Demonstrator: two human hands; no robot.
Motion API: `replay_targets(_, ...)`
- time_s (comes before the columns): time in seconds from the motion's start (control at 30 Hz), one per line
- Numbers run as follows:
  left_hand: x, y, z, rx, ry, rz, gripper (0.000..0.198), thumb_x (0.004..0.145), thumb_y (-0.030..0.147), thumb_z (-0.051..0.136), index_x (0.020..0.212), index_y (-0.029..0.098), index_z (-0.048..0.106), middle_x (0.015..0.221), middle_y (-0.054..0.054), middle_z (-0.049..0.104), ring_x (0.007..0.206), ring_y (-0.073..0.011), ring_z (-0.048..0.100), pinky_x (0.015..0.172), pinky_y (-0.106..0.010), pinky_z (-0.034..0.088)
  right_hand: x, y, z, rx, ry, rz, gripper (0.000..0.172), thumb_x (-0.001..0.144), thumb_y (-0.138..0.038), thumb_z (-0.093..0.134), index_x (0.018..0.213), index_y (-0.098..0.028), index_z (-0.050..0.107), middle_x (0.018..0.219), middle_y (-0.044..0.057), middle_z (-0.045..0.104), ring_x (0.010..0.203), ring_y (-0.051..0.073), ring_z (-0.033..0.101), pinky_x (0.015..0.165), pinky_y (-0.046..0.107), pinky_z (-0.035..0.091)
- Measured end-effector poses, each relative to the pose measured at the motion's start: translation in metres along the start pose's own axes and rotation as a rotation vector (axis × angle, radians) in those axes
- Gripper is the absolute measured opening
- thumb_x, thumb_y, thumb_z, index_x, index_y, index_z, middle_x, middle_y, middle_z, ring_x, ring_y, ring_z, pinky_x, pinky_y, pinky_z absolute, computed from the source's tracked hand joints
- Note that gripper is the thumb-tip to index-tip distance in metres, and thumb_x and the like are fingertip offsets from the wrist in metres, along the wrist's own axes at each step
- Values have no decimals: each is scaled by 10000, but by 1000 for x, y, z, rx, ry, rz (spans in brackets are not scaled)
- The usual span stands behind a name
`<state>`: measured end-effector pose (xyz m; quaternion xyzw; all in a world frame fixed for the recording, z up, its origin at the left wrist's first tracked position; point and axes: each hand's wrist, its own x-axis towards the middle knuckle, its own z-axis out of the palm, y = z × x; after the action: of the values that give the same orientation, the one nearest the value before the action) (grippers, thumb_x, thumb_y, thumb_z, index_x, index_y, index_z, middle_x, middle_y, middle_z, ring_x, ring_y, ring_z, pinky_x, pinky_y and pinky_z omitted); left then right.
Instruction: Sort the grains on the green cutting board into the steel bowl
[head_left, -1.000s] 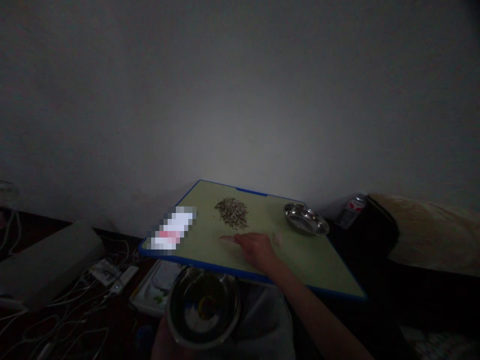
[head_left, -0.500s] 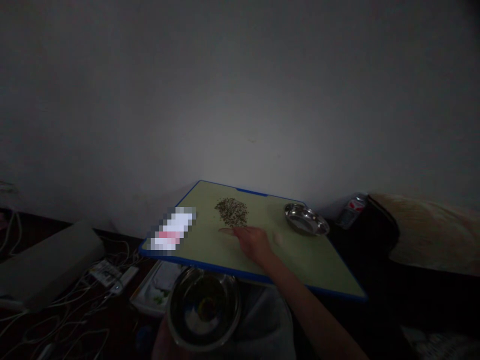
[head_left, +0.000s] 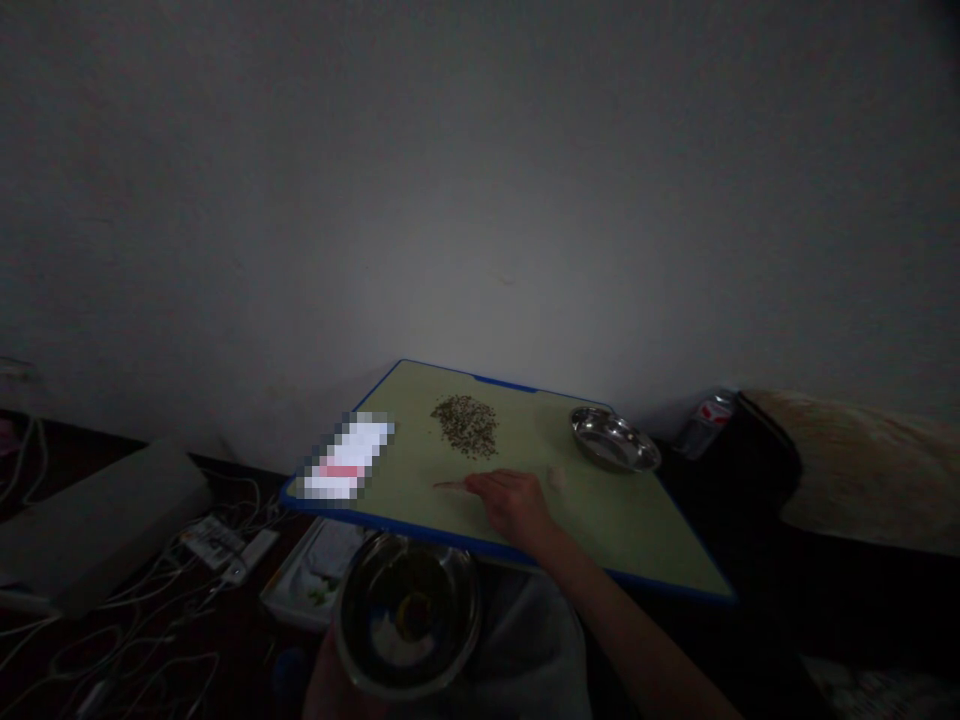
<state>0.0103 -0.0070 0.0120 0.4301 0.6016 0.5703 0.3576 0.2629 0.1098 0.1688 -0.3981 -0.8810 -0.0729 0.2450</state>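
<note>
The right hand [head_left: 514, 503] lies low on the green board [head_left: 637, 530], index finger stretched toward 9 o'clock, other fingers curled, gripping nothing. At its 11 o'clock, close by, sits the seed heap [head_left: 465, 424]: loose, light, dry grains, likely to scatter, so better swept or pinched than grabbed. The left hand [head_left: 330, 690] cradles a steel bowl [head_left: 407, 612] from below; that bowl looks rigid and smooth. A shallow steel dish [head_left: 615, 439] rests at 2 o'clock. No writing is legible; the packet [head_left: 346, 456] is blurred.
</note>
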Motion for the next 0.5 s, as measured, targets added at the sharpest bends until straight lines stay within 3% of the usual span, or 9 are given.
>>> replay_targets(0.13,1,0,18,-159,-117,-77,592,293,683,873,745,344,698,813,-69,841,925,-411,771,851,-585,644,11,-3,-8,12,67,155,298,936,-105,581,1072,-225,817,997,76,832,859,191,776,804,258,571)
replay_targets(0.23,3,-10,24,-87,-24,-83,686,184,724,843,732,349,673,804,-95,828,998,-460,746,887,-630,621,29,-12,-17,99,133,393,233,959,-170,613,1033,-230,826,978,64,833,853,190,777,799,250,556)
replay_targets(0.33,5,-18,17,29,39,-85,676,208,711,843,759,352,687,796,-99,816,1071,-478,719,946,-652,592,47,-32,-18,228,85,552,163,911,-183,680,942,-222,835,908,46,833,812,184,770,764,239,542)
replay_targets(0.5,8,-14,0,31,-72,-108,735,307,633,906,952,317,754,821,-97,830,1013,-459,744,990,-678,572,66,-67,4,378,25,724,154,884,-231,706,917,-185,849,847,75,829,772,180,771,697,218,514)
